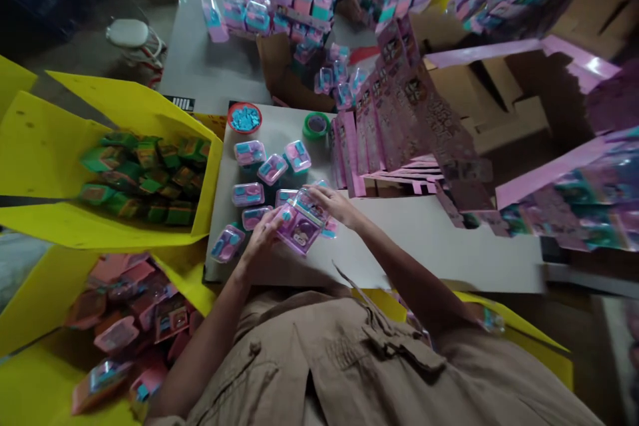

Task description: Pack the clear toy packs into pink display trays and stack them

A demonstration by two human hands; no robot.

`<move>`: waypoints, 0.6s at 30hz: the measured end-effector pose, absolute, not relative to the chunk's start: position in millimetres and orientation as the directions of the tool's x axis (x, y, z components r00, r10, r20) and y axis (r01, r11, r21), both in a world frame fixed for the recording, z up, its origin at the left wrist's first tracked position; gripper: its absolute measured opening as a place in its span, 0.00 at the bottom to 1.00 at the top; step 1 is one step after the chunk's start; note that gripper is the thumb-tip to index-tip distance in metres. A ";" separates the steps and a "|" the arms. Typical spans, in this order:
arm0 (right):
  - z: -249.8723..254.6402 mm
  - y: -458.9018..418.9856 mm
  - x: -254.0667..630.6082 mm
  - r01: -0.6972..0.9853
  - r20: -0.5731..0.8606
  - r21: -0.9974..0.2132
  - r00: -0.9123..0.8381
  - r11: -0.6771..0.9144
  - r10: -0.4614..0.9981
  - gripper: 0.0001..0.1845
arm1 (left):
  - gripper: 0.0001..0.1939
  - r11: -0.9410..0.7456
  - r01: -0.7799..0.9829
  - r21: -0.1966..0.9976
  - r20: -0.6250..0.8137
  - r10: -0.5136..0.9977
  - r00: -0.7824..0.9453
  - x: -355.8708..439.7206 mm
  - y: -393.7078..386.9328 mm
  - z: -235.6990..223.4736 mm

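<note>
A purple-pink plastic toy case (302,231) with a clear top is held between my two hands over the near part of the white table (399,226). My left hand (264,233) grips its left side with closed fingers. On its upper right, the fingers of my right hand (332,202) are curled over the clear part. Around and beyond my hands lie several small pink-and-blue cases with clear lids, such as one pink case (248,194) left of my hands and another tilted pink case (227,243) near the table's left edge.
A red bowl (244,118) of blue pieces and a green ring-shaped item (316,125) sit at the table's back. Left are yellow bins (212,180) of green and pinkish cases. Pink printed cartons (394,120) stand right. Another person's hand (355,1) shows at the far table.
</note>
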State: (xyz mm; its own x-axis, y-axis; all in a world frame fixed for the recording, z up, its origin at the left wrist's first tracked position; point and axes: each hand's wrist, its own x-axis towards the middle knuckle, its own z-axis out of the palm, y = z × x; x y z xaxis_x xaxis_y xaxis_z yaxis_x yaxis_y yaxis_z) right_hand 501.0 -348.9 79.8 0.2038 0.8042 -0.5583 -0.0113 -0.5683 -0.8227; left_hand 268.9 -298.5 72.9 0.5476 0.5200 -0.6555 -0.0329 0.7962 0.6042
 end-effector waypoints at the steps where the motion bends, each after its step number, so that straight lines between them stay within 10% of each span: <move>1: 79.2 -351.1 501.1 -0.037 -0.591 -0.803 0.179 -0.595 0.786 0.34 | 0.35 0.823 -0.020 0.567 -0.688 0.487 0.538 266.6 -300.2 71.9; 9: 81.1 -385.3 510.6 -0.181 -0.658 -0.749 0.097 -0.637 0.747 0.48 | 0.27 0.977 0.002 0.215 -0.862 0.189 0.471 265.7 -308.6 61.4; 18: 76.5 -428.2 496.1 -0.384 -0.517 -0.819 0.175 -0.426 0.838 0.48 | 0.33 0.929 -0.045 0.367 -0.739 0.321 0.592 275.4 -330.9 69.5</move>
